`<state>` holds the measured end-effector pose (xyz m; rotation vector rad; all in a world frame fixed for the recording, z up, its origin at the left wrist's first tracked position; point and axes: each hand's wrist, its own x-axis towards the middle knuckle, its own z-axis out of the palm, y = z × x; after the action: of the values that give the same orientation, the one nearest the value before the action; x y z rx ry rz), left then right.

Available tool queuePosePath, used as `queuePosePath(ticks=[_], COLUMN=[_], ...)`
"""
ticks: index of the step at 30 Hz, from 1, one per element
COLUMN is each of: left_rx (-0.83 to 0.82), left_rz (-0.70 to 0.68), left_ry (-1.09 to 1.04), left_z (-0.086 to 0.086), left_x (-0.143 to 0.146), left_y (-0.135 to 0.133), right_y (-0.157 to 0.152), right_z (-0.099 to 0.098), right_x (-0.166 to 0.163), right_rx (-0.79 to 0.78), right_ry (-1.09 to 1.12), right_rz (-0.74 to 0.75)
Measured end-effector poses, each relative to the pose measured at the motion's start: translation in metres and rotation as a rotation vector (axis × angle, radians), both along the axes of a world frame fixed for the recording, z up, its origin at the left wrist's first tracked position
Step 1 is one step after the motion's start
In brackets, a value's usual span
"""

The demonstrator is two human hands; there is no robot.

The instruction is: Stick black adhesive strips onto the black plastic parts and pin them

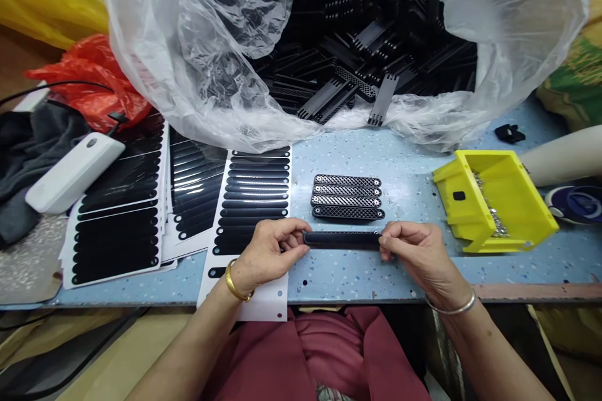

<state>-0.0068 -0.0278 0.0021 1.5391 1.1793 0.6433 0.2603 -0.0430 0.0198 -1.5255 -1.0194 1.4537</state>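
Observation:
In the head view, a long black strip with rounded ends (pixel 342 238) lies level between my hands, close above the tabletop. My left hand (pixel 277 250) pinches its left end between thumb and fingers. At the opposite end, my right hand (pixel 414 247) grips it with thumb and forefinger. I cannot tell whether the strip is one piece or a sticker laid on a bar beneath. Just beyond it sit several black lattice-faced bars (pixel 347 196), lined up side by side with a screw at each end. A white sheet of black strip stickers (pixel 251 200) runs partly under my left hand.
A large clear plastic bag (pixel 188 75) at the back spills black plastic parts (pixel 371 44). On the right stands a yellow bin (pixel 512 200) with small metal screws. More sticker sheets (pixel 117 238), a white device (pixel 75 172) and a red bag (pixel 94 81) crowd the left.

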Motion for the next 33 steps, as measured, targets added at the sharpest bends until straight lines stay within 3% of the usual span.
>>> queuePosePath(ticks=[11,16,19,24,28,33], left_rx=[0.028,0.058,0.039,-0.022,-0.048,-0.075], left_rz=[0.044,0.085,0.081,0.076,0.081,0.075], left_ry=[0.044,0.032,0.004,-0.038,-0.051,-0.055], left_z=[0.002,-0.001,-0.002,-0.003,-0.004,-0.003], left_x=[0.004,0.006,0.006,0.005,0.005,0.005], left_y=[-0.002,-0.002,-0.002,-0.001,0.000,0.002], right_y=[-0.003,-0.006,-0.007,-0.011,-0.013,-0.010], right_z=[-0.005,0.001,0.016,0.040,0.046,0.037], right_x=[0.002,0.003,-0.001,-0.011,-0.013,-0.009], right_rx=[0.048,0.310,0.477,0.628,0.650,0.616], right_ry=[0.006,-0.122,-0.243,-0.363,-0.404,-0.429], right_rz=[0.029,0.153,0.228,0.322,0.350,0.291])
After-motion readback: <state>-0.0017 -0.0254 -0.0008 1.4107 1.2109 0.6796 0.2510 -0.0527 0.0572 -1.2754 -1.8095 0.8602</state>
